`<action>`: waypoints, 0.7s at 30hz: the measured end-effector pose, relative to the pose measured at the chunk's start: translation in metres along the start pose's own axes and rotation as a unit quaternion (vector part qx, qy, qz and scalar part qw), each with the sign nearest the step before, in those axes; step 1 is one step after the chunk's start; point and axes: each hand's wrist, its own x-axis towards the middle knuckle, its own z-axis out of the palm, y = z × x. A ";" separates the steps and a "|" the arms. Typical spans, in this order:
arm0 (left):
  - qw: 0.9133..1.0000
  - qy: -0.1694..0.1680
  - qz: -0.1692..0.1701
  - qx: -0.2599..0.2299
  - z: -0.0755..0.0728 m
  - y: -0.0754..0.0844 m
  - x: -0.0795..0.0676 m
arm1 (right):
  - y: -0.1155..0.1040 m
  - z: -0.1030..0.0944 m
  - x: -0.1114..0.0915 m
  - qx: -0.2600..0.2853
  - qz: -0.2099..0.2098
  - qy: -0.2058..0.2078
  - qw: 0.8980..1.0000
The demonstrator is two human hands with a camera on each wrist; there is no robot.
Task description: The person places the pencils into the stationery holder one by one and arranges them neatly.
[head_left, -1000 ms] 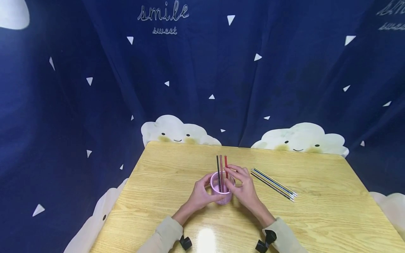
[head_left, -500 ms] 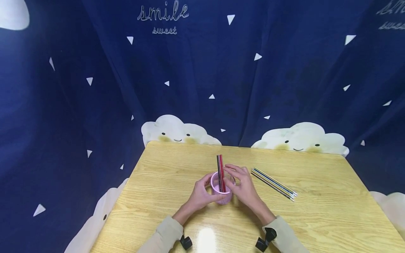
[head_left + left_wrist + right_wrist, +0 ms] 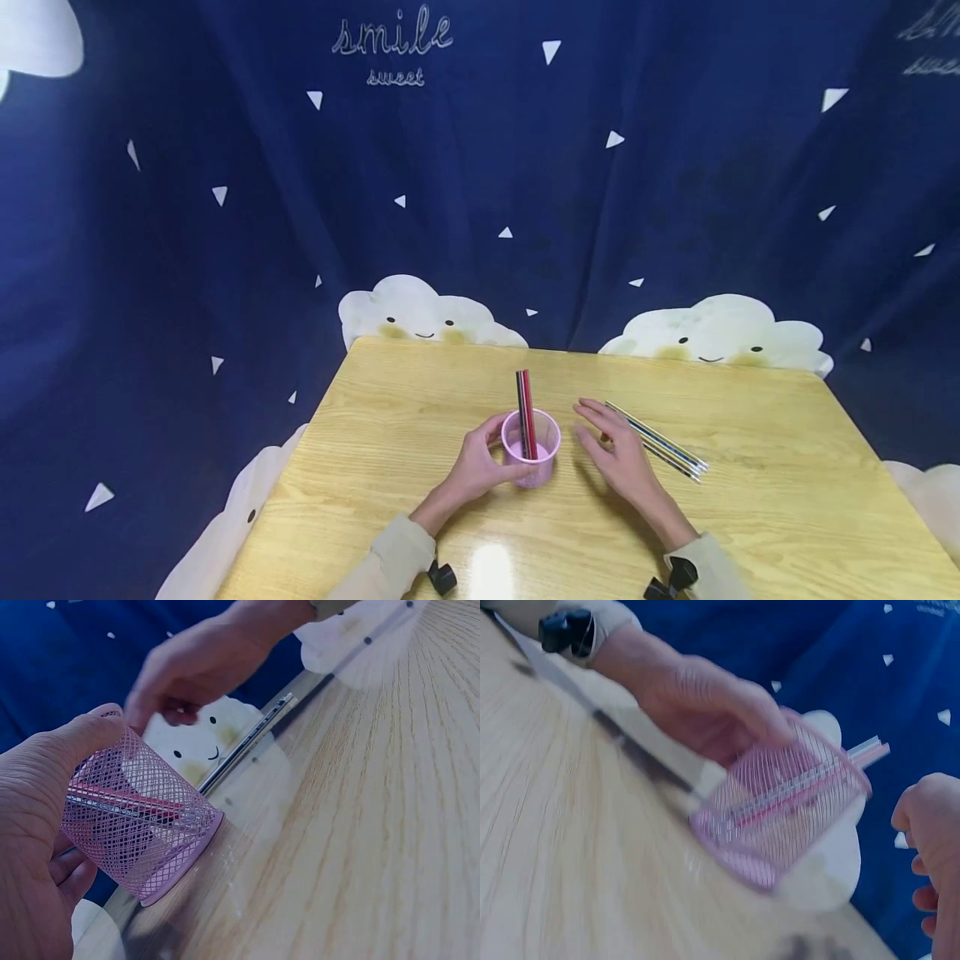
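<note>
My left hand [image 3: 477,462] grips a pink mesh pencil cup [image 3: 537,477] from its left side, thumb at the front rim. Several pencils [image 3: 527,417], dark and red, stand in the cup, bunched together and leaning on its rim. In the left wrist view the mesh wall [image 3: 150,814] shows their lower ends inside. My right hand [image 3: 628,462] is off to the right of the cup, fingers loosely spread, holding nothing. It is close beside several pencils [image 3: 671,454] lying on the table and covers part of them in the head view.
The light wooden table [image 3: 405,400] reaches back to a dark blue curtain [image 3: 465,167] printed with clouds and triangles. Black wrist cameras [image 3: 442,578] sit at both cuffs.
The red pencil has tipped left against the others in the cup. My right hand has let go of it and moved right, toward the pencils on the table. My left hand stays on the cup.
</note>
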 end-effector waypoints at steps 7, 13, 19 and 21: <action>1.000 -0.007 0.008 0.004 -0.001 -0.002 0.000 | 0.023 -0.014 -0.020 -0.056 0.021 -0.012 0.998; 1.000 -0.006 0.007 0.016 -0.002 -0.003 0.002 | 0.035 -0.021 -0.027 -0.077 0.006 -0.019 0.997; 1.000 -0.009 0.006 0.017 -0.001 -0.002 0.001 | 0.043 -0.029 -0.036 -0.134 0.016 -0.031 0.990; 1.000 -0.010 0.003 0.016 -0.001 -0.001 0.000 | 0.046 -0.031 -0.038 -0.161 0.024 -0.036 0.986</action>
